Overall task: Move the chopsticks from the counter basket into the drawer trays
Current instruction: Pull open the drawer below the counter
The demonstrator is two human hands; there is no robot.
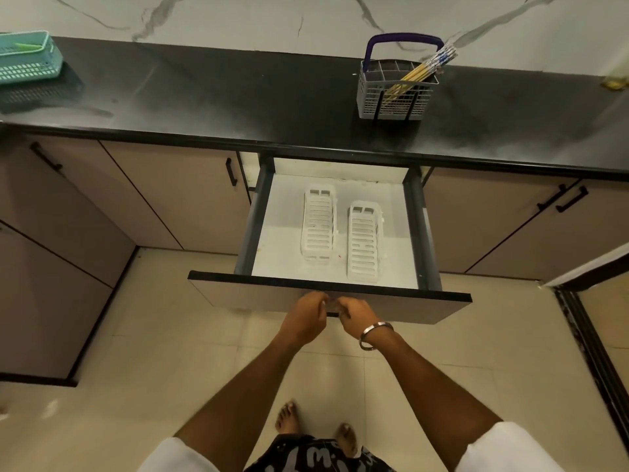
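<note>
A grey slotted basket (391,97) with a dark blue handle stands on the black counter, right of centre. Several yellow chopsticks (423,71) with patterned tops lean out of it toward the upper right. Below the counter a drawer (326,289) stands pulled open. Two white slatted trays lie side by side inside: the left tray (318,223) and the right tray (364,241), both with nothing in them. My left hand (306,316) and my right hand (357,315) are both curled on the black drawer handle (333,313) at the drawer's front. A metal bangle circles my right wrist.
A teal plastic basket (27,59) sits at the counter's far left. Closed cabinet doors with black handles (231,172) flank the drawer. A doorway frame (592,335) stands at the right. My bare feet (316,427) are on the tiled floor below the drawer.
</note>
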